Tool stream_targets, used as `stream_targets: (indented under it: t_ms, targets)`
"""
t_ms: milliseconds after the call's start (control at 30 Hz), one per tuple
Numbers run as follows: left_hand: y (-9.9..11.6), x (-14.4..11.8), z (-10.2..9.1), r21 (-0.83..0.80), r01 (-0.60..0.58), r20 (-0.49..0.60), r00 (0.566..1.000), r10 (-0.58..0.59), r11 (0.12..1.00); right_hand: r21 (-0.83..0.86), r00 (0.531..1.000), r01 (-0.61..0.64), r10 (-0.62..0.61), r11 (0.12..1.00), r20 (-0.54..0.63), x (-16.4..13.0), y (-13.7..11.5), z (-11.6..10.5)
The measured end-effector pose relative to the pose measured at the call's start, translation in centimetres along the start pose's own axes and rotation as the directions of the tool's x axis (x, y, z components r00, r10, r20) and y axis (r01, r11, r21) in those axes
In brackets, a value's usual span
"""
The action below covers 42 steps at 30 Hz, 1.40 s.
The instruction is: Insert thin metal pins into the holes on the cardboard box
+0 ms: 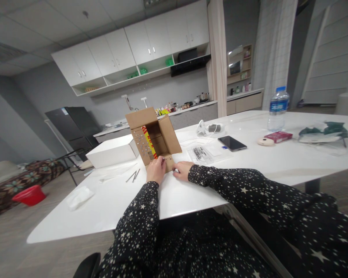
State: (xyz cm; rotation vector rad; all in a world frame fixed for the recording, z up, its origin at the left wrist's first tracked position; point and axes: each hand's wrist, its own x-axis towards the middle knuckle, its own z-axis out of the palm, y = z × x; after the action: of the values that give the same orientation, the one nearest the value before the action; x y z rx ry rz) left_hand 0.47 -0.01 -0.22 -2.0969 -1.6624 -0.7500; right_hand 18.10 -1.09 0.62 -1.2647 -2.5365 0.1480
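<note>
A small brown cardboard box (154, 136) stands open on the white table (278, 162), its flaps spread and several small metal dots on its left flap and near flap. My left hand (156, 170) rests against the box's near flap, fingers curled on its edge. Just right of that flap, my right hand (182, 170) lies on the table, fingertips touching the flap. Both arms wear black star-print sleeves. What the fingers pinch is too small to tell.
A white flat box (111, 153) lies left of the cardboard box, with two thin metal pins (133, 176) and a tissue (79, 197) nearer me. A plastic bag (201, 153), phone (232, 143), water bottle (277, 109) and red packet (278, 136) lie right. Kitchen cabinets stand behind.
</note>
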Motion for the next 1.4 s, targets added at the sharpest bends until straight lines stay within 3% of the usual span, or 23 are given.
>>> stream_targets:
  t_ms: [500,1033,1400]
  targets:
    - [0.1,0.1,-0.2,0.068,-0.001,-0.039,0.999,0.004,0.998,-0.007,1.0,-0.005,0.005,1.0,0.008,0.1,0.0,0.0]
    - [-0.2,0.5,0.0,0.005,0.044,-0.054,0.998,-0.043,0.999,-0.012,1.0,-0.026,0.026,1.0,-0.005,0.6,0.3,0.9]
    - [0.1,0.6,0.1,0.04,-0.015,-0.029,0.999,0.017,0.999,0.016,1.0,-0.009,0.008,1.0,0.009,-0.1,-0.1,0.0]
